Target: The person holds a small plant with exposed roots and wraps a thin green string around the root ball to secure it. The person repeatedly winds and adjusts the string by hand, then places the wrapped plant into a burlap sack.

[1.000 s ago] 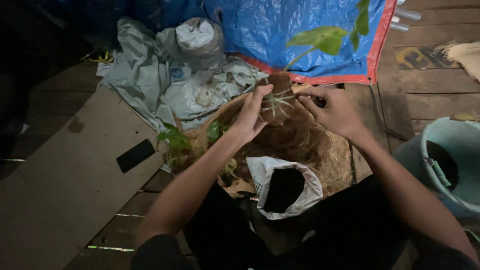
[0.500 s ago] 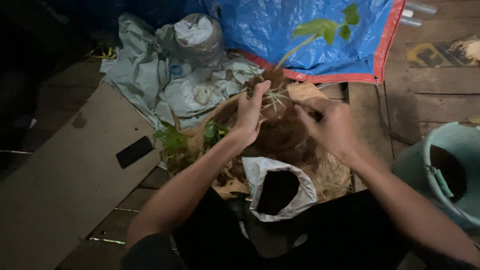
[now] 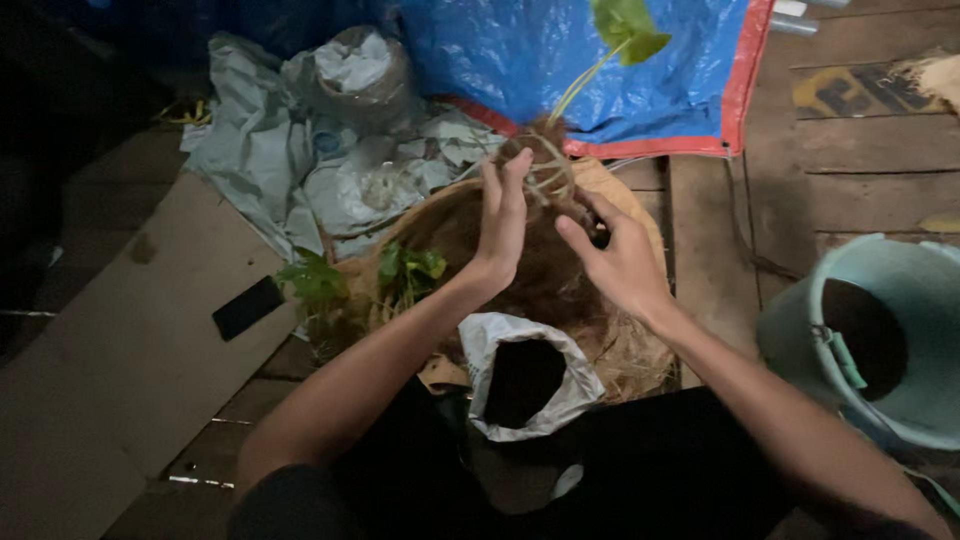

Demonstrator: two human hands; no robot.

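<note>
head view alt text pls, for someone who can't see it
Two bare hands, left hand and right hand, hold a seedling's root ball above a woven basket of brown fibre. A white bag of dark soil sits just below, a teal bucket at right, and a blue tarp behind.

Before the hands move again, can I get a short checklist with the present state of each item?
1. Left hand on the root ball: ok, fingers rest against it.
2. Right hand on the root ball: cannot tell, fingertips reach toward its underside.
3. Seedling stem upright and leaves intact: ok.
4. White bag of dark soil open below the hands: ok.
5. Teal bucket standing apart from the hands: ok.
6. Cardboard sheet lying flat beside the work: ok.
</note>
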